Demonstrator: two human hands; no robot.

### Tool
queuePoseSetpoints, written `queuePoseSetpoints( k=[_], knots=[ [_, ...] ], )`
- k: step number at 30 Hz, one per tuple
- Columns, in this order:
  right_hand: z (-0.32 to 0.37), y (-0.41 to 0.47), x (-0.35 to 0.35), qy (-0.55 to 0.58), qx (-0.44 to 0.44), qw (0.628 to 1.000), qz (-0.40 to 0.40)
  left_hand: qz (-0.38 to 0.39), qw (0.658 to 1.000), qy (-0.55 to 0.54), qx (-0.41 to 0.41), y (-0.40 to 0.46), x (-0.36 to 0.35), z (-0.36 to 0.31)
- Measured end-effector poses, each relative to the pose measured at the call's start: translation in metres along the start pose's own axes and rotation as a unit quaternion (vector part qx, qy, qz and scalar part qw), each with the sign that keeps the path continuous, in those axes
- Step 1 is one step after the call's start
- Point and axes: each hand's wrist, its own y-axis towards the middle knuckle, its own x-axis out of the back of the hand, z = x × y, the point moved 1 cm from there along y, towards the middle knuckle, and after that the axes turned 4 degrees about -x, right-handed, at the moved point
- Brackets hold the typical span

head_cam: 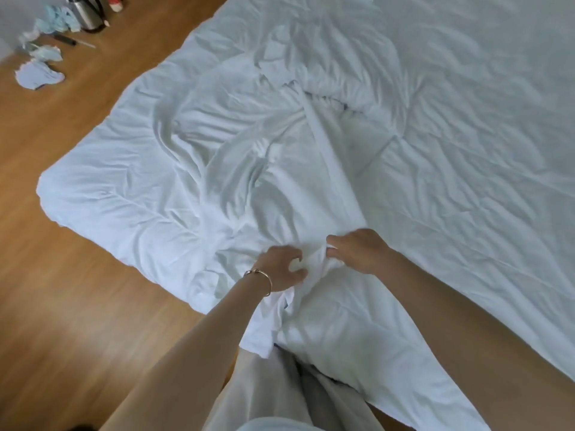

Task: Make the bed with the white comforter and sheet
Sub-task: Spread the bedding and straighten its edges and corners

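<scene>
Head view looks down on a white comforter spread flat over a wooden floor; it fills most of the picture and is creased all over. Lying on the comforter is a white sheet, rumpled and partly bunched, with a long folded band running from the middle of the comforter down toward the person. The sheet covers the comforter's left part, and its near end hangs off the comforter's near edge in loose folds.

Near that edge both hands meet on one raised fold of the sheet. The left hand has its fingers curled and pinches the fold from the left; a thin bracelet sits on its wrist. The right hand grips the same fold from the right, fingers bent into the cloth. The two hands are just beside each other, with the pinched ridge of cloth between them. Both bare forearms reach in from the bottom of the picture.

Well apart from the comforter, on the floor past its far left corner, stand a metal kettle and some crumpled light-blue and white cloths, with a dark pen-like thing between them.
</scene>
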Motion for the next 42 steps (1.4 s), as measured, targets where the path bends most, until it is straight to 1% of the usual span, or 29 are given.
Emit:
queuePoseSetpoints(
  k=[2,4,5,8,10,12,13,14,15,17,18,19,20,21,22,24,25,28,30,32,34,36,37,39,40,42],
  knots=[
    [-0.027,-0.045,-0.045,0.054,-0.031,0.998,0.032,0.071,0.997,-0.026,-0.021,0.002,-0.035,-0.036],
    [-0.051,-0.088,-0.087,0.078,-0.059,0.993,0.068,0.137,0.989,-0.042,-0.019,0.005,-0.079,-0.07],
    [-0.065,-0.112,-0.107,0.07,-0.062,0.992,0.087,0.16,0.985,-0.057,-0.012,0.005,-0.106,-0.09],
    [-0.097,-0.162,-0.144,0.038,-0.085,0.985,0.144,0.191,0.977,-0.093,-0.004,0.006,-0.168,-0.136],
    [-0.121,-0.187,-0.161,0.019,-0.105,0.971,0.212,0.176,0.977,-0.124,0.008,0.004,-0.199,-0.165],
    [-0.133,-0.196,-0.171,0.038,-0.129,0.945,0.296,0.122,0.964,-0.228,0.066,-0.003,-0.216,-0.179],
    [-0.133,-0.195,-0.171,0.068,-0.147,0.933,0.322,0.087,0.949,-0.285,0.103,-0.008,-0.219,-0.18],
    [-0.128,-0.192,-0.168,0.082,-0.149,0.932,0.32,0.047,0.937,-0.318,0.137,-0.014,-0.22,-0.177],
    [-0.122,-0.186,-0.163,0.081,-0.139,0.943,0.291,0.002,0.933,-0.326,0.156,-0.019,-0.219,-0.172],
    [-0.101,-0.168,-0.15,0.057,-0.1,0.981,0.158,-0.091,0.931,-0.307,0.174,-0.03,-0.213,-0.156],
    [-0.086,-0.159,-0.143,0.071,-0.079,0.99,0.093,-0.123,0.925,-0.306,0.187,-0.036,-0.207,-0.149],
    [-0.069,-0.15,-0.133,0.118,-0.063,0.99,0.055,-0.142,0.92,-0.306,0.199,-0.041,-0.202,-0.139],
    [-0.05,-0.141,-0.124,0.182,-0.048,0.981,0.048,-0.139,0.916,-0.31,0.216,-0.046,-0.195,-0.131],
    [-0.029,-0.132,-0.114,0.248,-0.035,0.966,0.07,-0.125,0.909,-0.326,0.23,-0.05,-0.188,-0.121],
    [-0.009,-0.123,-0.106,0.304,-0.025,0.946,0.108,-0.101,0.901,-0.345,0.241,-0.056,-0.179,-0.113],
    [0.028,-0.106,-0.091,0.372,-0.009,0.914,0.159,-0.081,0.884,-0.391,0.244,-0.065,-0.162,-0.096],
    [0.044,-0.098,-0.086,0.385,-0.01,0.907,0.169,-0.089,0.874,-0.41,0.247,-0.07,-0.154,-0.088],
    [0.08,-0.07,-0.081,0.389,-0.041,0.902,0.181,-0.129,0.852,-0.424,0.278,-0.085,-0.128,-0.055],
    [0.1,-0.052,-0.079,0.405,-0.062,0.894,0.181,-0.123,0.842,-0.448,0.275,-0.093,-0.107,-0.028],
    [0.122,-0.033,-0.069,0.435,-0.07,0.884,0.155,-0.107,0.845,-0.453,0.263,-0.098,-0.079,0.005],
    [0.145,-0.013,-0.055,0.457,-0.092,0.877,0.118,-0.12,0.851,-0.448,0.248,-0.104,-0.045,0.042],
    [0.168,0.008,-0.041,0.471,-0.133,0.868,0.087,-0.142,0.854,-0.436,0.244,-0.111,-0.011,0.079],
    [0.179,0.018,-0.033,0.475,-0.15,0.863,0.082,-0.155,0.855,-0.43,0.244,-0.115,0.004,0.098],
    [0.199,0.04,-0.02,0.476,-0.179,0.856,0.089,-0.157,0.854,-0.426,0.254,-0.127,0.03,0.132],
    [0.209,0.053,-0.014,0.473,-0.192,0.854,0.095,-0.152,0.855,-0.423,0.257,-0.133,0.044,0.146],
    [0.228,0.075,0.0,0.47,-0.214,0.849,0.112,-0.123,0.871,-0.404,0.25,-0.137,0.073,0.174]
  ],
)
